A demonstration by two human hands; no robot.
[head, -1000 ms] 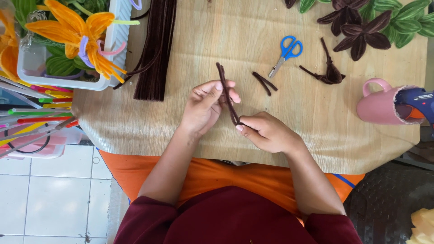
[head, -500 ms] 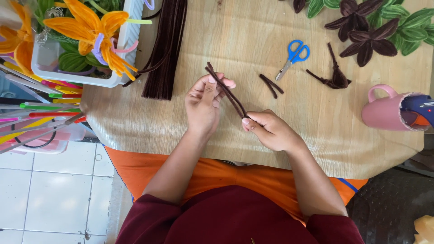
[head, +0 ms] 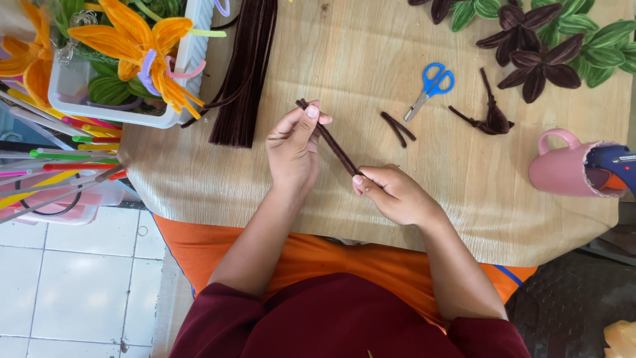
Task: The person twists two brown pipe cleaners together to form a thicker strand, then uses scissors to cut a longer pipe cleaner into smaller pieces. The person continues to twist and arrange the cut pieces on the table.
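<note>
Above the middle of the round wooden table (head: 371,59), a pair of dark brown fuzzy stems (head: 329,138), laid side by side, runs on a slant between both hands. The left hand (head: 291,149) is closed on the upper end, thumb and fingers pinching it so that only the tip shows past them. The right hand (head: 391,192) is curled shut on the lower end, which is hidden inside the fist; how far the stems reach beyond it cannot be told.

Right of the stems, two short brown cut pieces (head: 397,128) lie on the table, with blue-handled scissors (head: 429,87) just beyond them and a knotted brown bundle (head: 489,116) farther right. A pink mug (head: 563,169) lies on its side at the table's right edge, its mouth covered by a blue tool (head: 616,162) that is cut off by the frame. Left of the stems lies a thick sheaf of long brown stems (head: 244,73), its top cut off. Farther left, a white plastic tub (head: 189,59) holds orange petalled flowers (head: 142,40). Dark purple flowers with green leaves (head: 543,40) lie at the far right, partly out of view.
</note>
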